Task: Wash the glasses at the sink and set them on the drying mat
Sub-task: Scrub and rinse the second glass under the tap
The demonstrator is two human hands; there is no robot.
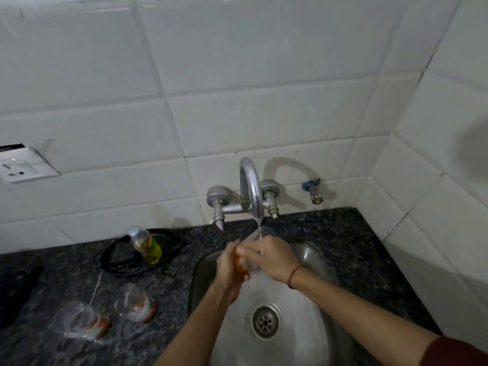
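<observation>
Both hands hold a clear glass (261, 235) over the steel sink (311, 294), under the water running from the chrome tap (250, 186). My right hand (269, 257) wraps around the glass's side. My left hand (232, 265) grips its lower end, where an orange band shows between the fingers. Most of the glass is hidden by the hands. Two more clear glasses (134, 302) (79, 319) with orange marks stand on the dark granite counter (351, 244) left of the sink.
A small bottle of yellow-green liquid (146, 245) stands on a black round pan (158, 249) behind the glasses. A dark object (18, 291) lies at the far left. A wall socket (21, 167) and a blue-capped valve (313, 188) sit on the tiled wall.
</observation>
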